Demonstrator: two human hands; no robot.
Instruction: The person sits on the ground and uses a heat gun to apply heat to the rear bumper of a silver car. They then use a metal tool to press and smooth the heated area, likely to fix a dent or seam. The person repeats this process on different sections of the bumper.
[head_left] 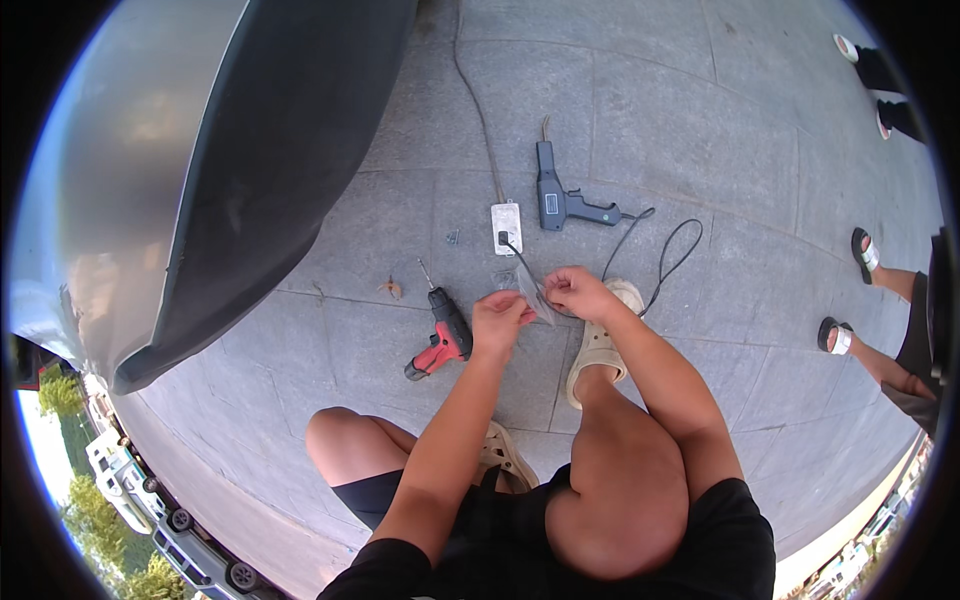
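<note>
My left hand [502, 318] pinches a thin clear plastic bag [532, 300]. My right hand [576, 292] has its fingers closed at the bag's right side; what they grip is too small to make out. A red and black cordless drill [440, 335] with a long bit lies left of my hands. Above them a white power strip [506, 218] has a black plug in it. A dark grey gun-shaped tool [560, 200] with a bent metal tip lies beside the strip, its black cord [685, 225] looped to the right. Small metal pieces [452, 237] lie left of the strip.
A large dark and silver vehicle panel [260, 120] overhangs the upper left. Grey paving [650, 120] lies below. My shod foot [600, 350] is just under my right hand. Other people's feet [862, 250] stand along the right edge. Parked vehicles [190, 545] show at lower left.
</note>
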